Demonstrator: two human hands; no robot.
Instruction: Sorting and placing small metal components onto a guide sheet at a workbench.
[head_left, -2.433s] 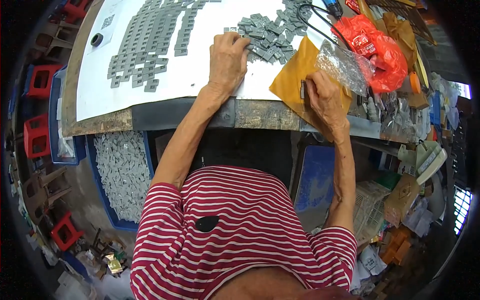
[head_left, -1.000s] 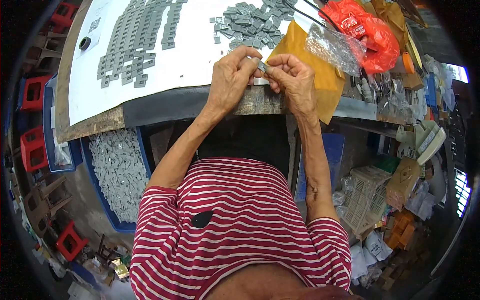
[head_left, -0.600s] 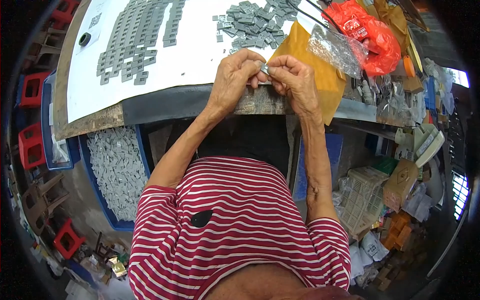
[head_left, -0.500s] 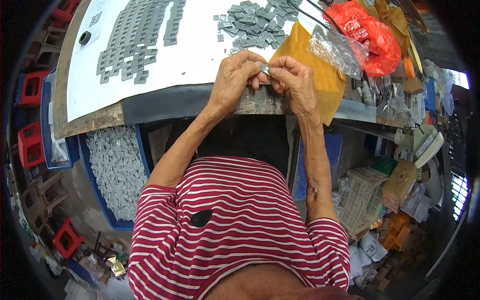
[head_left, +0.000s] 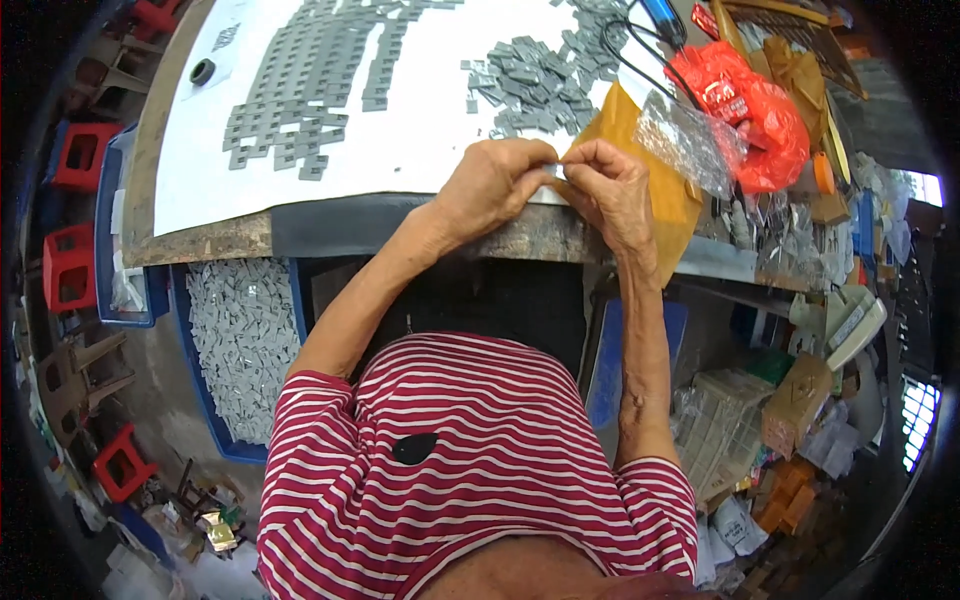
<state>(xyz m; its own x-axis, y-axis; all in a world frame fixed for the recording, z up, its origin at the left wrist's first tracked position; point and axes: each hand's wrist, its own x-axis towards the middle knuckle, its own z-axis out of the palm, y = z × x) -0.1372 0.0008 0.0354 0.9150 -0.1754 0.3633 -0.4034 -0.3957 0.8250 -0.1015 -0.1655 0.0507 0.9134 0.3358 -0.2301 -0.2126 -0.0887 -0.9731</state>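
Note:
Above the front edge of the table, my left hand [head_left: 497,182] and my right hand [head_left: 610,190] meet with their fingertips pinched. Between them is a small grey plastic piece [head_left: 556,171], mostly covered by the fingers. Beyond my hands lies a loose heap of similar grey pieces [head_left: 530,85] on white paper [head_left: 425,140]. To the left, more such pieces [head_left: 310,75] lie in close, neat rows. A yellow-brown envelope [head_left: 668,205] hangs over the table edge beside my right hand.
A red plastic bag [head_left: 765,120], clear plastic wrap [head_left: 685,145] and black cables [head_left: 625,45] crowd the right side. A dark ring-shaped roll [head_left: 203,71] sits at the left. Below the table's left part, a blue bin [head_left: 232,452] holds many light-grey pieces. Red stools [head_left: 70,268] stand farther left.
The view has shifted, so the table appears lower and farther right. The fingers of both hands have curled closer around the small grey piece, which now shows less.

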